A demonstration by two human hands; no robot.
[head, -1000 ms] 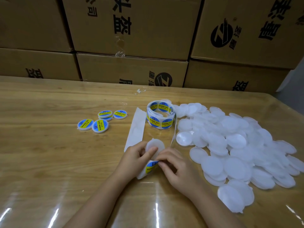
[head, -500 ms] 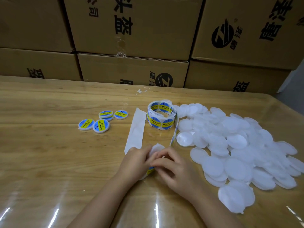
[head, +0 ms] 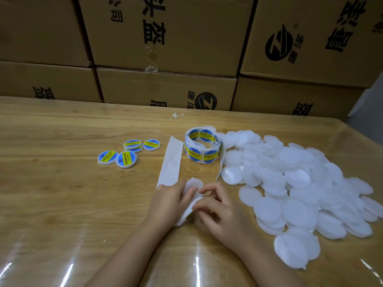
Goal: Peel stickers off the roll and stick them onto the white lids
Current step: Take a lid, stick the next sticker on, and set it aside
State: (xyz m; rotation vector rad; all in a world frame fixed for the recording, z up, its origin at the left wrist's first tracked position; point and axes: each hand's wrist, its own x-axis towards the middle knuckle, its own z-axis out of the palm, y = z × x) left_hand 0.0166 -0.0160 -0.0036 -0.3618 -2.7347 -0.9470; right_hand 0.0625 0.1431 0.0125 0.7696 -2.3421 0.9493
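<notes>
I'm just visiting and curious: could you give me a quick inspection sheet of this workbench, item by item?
Surface: wooden table under glossy clear film.
Job's things: sticker roll mid-table; heap of white lids on the right; labelled lids on the left; spent backing strip beside the roll.
Clutter: small tape scrap near the far edge.
Hands: left hand holds a single lid; right hand has its fingers curled beside it, its grip hidden.
Cables: nothing seen.
Surroundings: stacked cardboard boxes behind the table.
</notes>
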